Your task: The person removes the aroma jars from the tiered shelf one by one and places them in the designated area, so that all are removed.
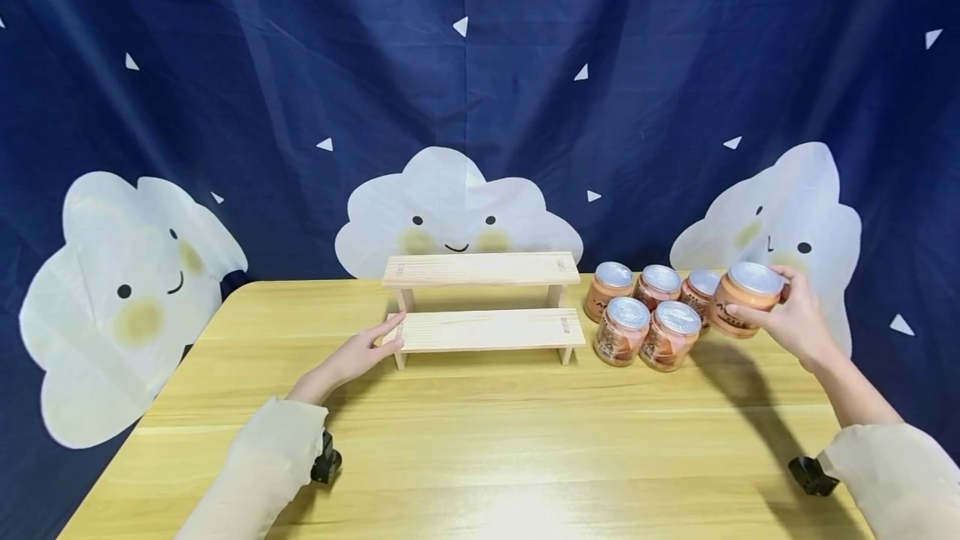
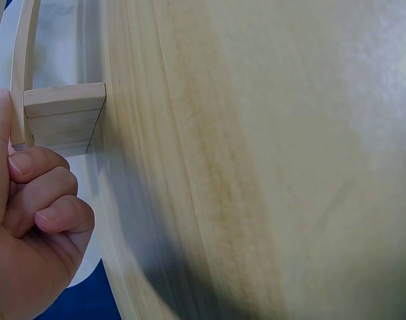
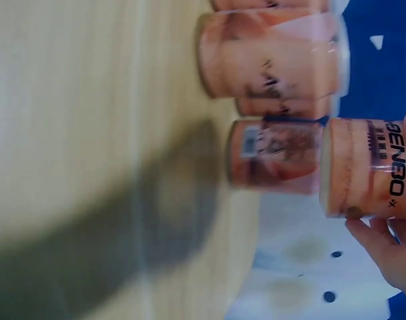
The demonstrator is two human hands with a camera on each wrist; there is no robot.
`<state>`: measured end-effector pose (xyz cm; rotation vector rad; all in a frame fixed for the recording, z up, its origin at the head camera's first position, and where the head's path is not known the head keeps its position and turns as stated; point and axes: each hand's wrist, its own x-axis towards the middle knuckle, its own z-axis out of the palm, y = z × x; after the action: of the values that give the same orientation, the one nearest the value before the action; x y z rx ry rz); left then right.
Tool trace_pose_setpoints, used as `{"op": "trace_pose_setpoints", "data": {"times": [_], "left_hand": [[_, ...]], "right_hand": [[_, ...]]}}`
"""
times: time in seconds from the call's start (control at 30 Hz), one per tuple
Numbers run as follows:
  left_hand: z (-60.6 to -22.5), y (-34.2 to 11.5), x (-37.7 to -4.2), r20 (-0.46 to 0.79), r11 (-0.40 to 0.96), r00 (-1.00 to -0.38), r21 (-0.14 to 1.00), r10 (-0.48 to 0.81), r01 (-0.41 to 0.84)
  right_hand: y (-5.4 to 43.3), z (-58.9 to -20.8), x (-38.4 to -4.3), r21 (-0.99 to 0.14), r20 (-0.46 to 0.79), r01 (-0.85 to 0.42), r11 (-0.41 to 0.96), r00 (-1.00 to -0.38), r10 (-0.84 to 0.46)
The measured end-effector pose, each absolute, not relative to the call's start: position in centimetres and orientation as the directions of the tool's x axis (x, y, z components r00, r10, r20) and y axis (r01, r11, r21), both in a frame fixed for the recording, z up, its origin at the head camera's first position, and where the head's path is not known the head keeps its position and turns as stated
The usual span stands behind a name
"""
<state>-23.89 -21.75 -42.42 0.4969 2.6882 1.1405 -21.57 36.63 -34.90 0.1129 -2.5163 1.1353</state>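
A two-step wooden shelf (image 1: 491,331) stands at the back middle of the table. My left hand (image 1: 358,354) pinches the left end of its lower board. In the left wrist view the other fingers of the left hand (image 2: 39,207) are curled below the board's end, near a shelf leg (image 2: 66,117). At the right, my right hand (image 1: 798,319) grips an orange jar (image 1: 738,307) with a silver lid, held up off the table. Its printed label shows on the jar (image 3: 366,167) in the right wrist view. Several similar jars (image 1: 667,340) stand close together just left of it.
The light wood table (image 1: 480,440) extends in front of the shelf. Behind its back edge hangs a dark blue curtain (image 1: 465,90) with white cloud faces. The raised jar and arm cast a shadow (image 1: 750,390) on the tabletop.
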Motion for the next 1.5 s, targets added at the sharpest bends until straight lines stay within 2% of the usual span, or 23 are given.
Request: {"op": "trace_pose_setpoints", "data": {"times": [0.17,0.63,1.5], "left_hand": [[-42.5,-21.7,-23.9,-0.029,0.648,-0.927,0.723,0.373,0.239],[-42.5,-21.6,-23.9,-0.025,0.634,-0.926,0.736,0.377,0.239],[-42.9,-21.7,-24.2,-0.018,0.643,-0.927,0.726,0.373,0.245]], "right_hand": [[37.2,-36.8,-21.3,-0.715,0.271,-0.158,0.682,-0.961,0.061],[37.0,-39.9,-21.7,-0.709,0.163,-0.121,0.695,-0.987,-0.006],[37.2,-40.5,-21.4,-0.729,0.182,-0.168,0.664,-0.982,-0.048]]}}
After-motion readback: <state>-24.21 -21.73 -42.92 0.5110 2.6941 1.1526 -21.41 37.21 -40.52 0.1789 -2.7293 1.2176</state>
